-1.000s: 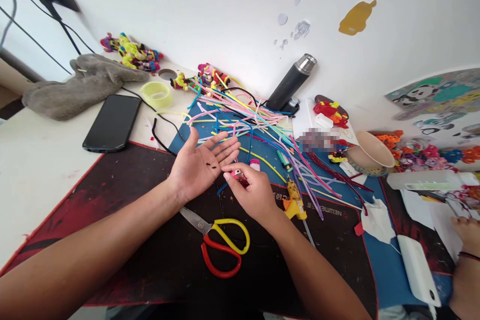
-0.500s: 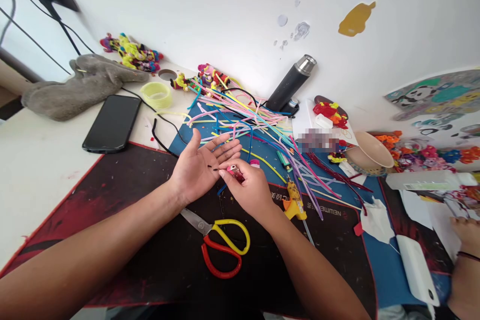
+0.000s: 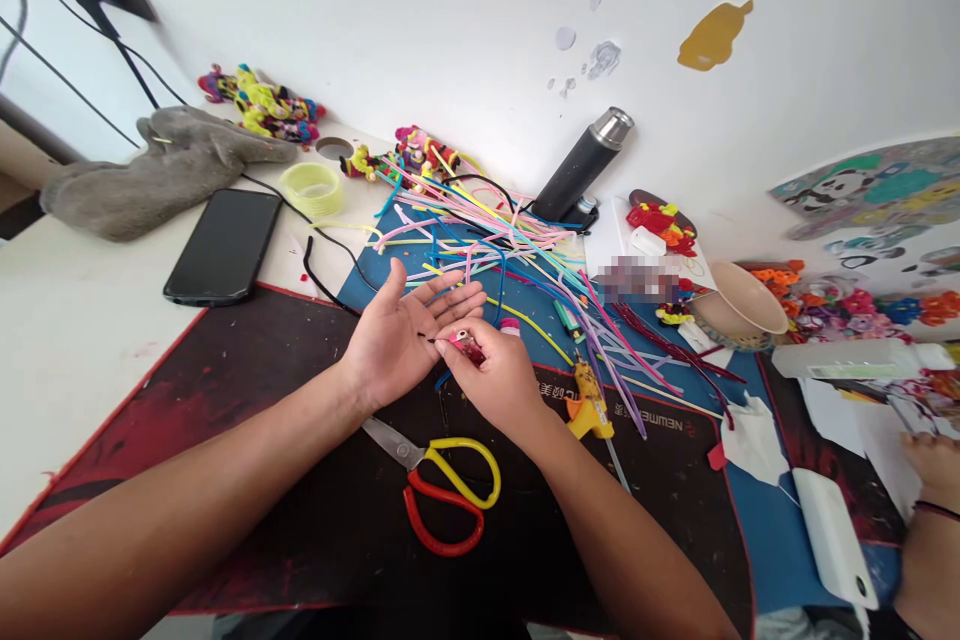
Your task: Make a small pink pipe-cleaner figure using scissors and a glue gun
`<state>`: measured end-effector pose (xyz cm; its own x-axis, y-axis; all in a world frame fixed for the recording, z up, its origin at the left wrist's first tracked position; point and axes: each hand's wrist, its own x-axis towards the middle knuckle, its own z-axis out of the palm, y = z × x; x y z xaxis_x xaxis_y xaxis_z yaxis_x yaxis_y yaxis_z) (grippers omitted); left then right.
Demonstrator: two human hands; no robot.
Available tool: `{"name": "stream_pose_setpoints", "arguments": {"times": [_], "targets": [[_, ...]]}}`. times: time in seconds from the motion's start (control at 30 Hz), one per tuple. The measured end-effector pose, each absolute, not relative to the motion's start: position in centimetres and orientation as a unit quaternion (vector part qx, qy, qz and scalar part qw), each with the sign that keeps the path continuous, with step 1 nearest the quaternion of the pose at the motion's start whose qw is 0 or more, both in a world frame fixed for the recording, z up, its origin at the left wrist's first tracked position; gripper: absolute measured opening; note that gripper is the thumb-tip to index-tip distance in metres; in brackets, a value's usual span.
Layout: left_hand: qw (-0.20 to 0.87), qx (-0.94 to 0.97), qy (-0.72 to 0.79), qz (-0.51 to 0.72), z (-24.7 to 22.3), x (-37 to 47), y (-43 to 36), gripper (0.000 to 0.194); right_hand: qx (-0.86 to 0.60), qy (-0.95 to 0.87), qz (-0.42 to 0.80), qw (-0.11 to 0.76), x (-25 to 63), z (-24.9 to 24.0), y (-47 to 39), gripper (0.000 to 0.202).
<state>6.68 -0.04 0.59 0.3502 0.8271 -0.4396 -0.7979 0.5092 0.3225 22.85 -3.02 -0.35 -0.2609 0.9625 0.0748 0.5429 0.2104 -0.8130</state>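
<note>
Palm up, my left hand (image 3: 397,340) is spread over the dark mat, with a tiny black piece (image 3: 422,335) on its palm. My right hand (image 3: 491,370) pinches a small red and pink figure (image 3: 466,345) whose tip points at that palm. Scissors (image 3: 416,460) with one yellow and one red handle lie on the mat just below both hands. To the right of my right hand is a yellow glue gun (image 3: 590,405).
Colourful pipe cleaners (image 3: 480,230) spread beyond the hands. A phone (image 3: 223,245), a yellow coil (image 3: 311,190) and a grey plush (image 3: 157,175) sit left. A black flask (image 3: 581,165) leans near the wall. Another person's hand (image 3: 930,465) is at the far right.
My right hand has shifted slightly left with the figure, bringing its tip up to the black piece on my left palm. My left hand is almost still.
</note>
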Motion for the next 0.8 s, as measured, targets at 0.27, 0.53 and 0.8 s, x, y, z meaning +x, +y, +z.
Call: {"name": "stream_pose_setpoints", "arguments": {"times": [0.27, 0.53, 0.8], "targets": [[0.819, 0.023, 0.311, 0.483, 0.8, 6.9, 0.0, 0.061, -0.522, -0.719, 0.331, 0.32, 23.0, -0.1, -3.0, 0.012], [0.829, 0.095, 0.354, 0.424, -1.1, 6.9, 0.0, 0.047, -0.539, -0.711, 0.299, 0.338, 24.5, 0.6, -2.8, 0.012], [0.84, 0.237, 0.347, 0.343, -1.8, 6.4, -0.4, 0.044, -0.546, -0.746, 0.237, 0.298, 26.3, 1.3, -2.8, 0.017]]}}
